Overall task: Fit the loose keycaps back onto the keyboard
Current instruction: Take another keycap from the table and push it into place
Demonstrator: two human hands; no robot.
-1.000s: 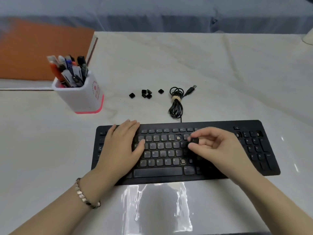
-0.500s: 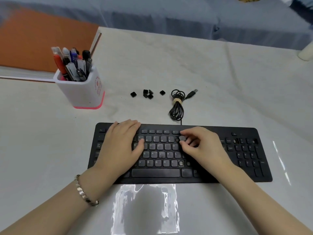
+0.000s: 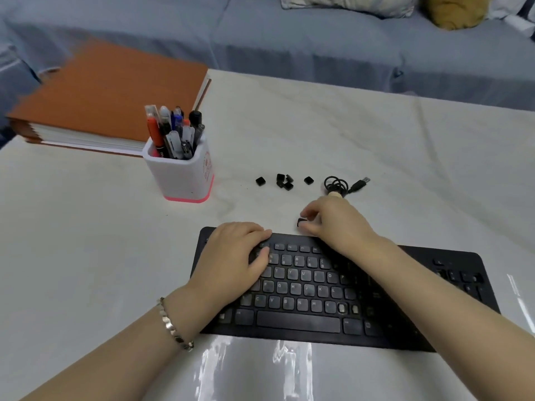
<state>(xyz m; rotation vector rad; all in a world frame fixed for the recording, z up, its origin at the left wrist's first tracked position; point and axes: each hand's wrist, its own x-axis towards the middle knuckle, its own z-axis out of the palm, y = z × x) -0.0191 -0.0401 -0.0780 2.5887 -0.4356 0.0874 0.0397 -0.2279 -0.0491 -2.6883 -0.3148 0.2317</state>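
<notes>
- Step in hand, by judgement: 1 keycap picked and ready for carrying to its place, seating not yet done.
- Right hand (image 3: 333,224): clamped, thumb against fingertips, on 1 black keycap (image 3: 301,221), just beyond the far edge of the keyboard (image 3: 451,257). Cap lifted or touching the bench (image 3: 405,169): cannot tell.
- Left hand (image 3: 231,259): fingers relaxed and flat, resting on the left block of keys, holding nothing. Judged to be steadying the board.
- Loose keycaps (image 3: 284,181): on the bench beyond the keyboard, between the pen holder (image 3: 179,175) and the coiled cable (image 3: 335,185). 2 lying singly, the others in a tight cluster, count unclear.
- Vacant sockets (image 3: 341,307): 2 pale spots at the right end of the bottom letter row, likely bare. Others possibly hidden under the right forearm.
- Next move:
  - Carry the held keycap over the keys and match it to a vacant socket.
  - Turn legend side up and square to the row.
  - Lower straight and press with 1 fingertip until flush with its neighbours.
- Keep the left hand bearing down to stop the board sliding under the press.
- Afterwards, fetch the next cap from the bench.
</notes>
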